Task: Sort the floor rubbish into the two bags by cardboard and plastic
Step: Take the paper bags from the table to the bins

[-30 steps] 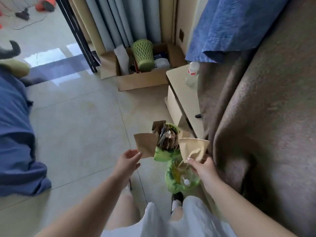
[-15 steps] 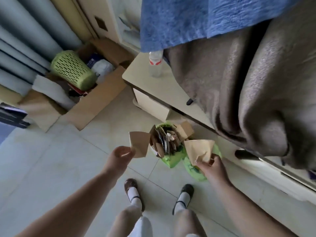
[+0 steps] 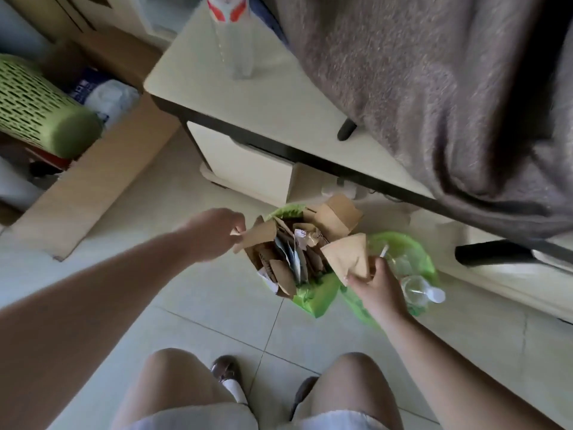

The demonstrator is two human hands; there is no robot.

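Note:
Two green bags stand on the floor by the low table. The left bag (image 3: pixel 313 301) is stuffed with cardboard scraps (image 3: pixel 288 259). The right bag (image 3: pixel 415 252) holds clear plastic bottles (image 3: pixel 421 294). My left hand (image 3: pixel 217 235) pinches a brown cardboard piece (image 3: pixel 260 235) at the left bag's mouth. My right hand (image 3: pixel 378 290) grips another brown cardboard piece (image 3: pixel 347 259) between the two bags, over the cardboard bag's right edge.
A low cream table (image 3: pixel 279 110) carries a plastic bottle (image 3: pixel 235 35) and a grey blanket (image 3: pixel 434 88). At the left an open cardboard box (image 3: pixel 93 178) holds a green basket (image 3: pixel 37 110). My feet (image 3: pixel 226 372) stand on the tiled floor.
I have leaned in closer over the bags. Both hands have carried their cardboard pieces toward the mouth of the cardboard bag.

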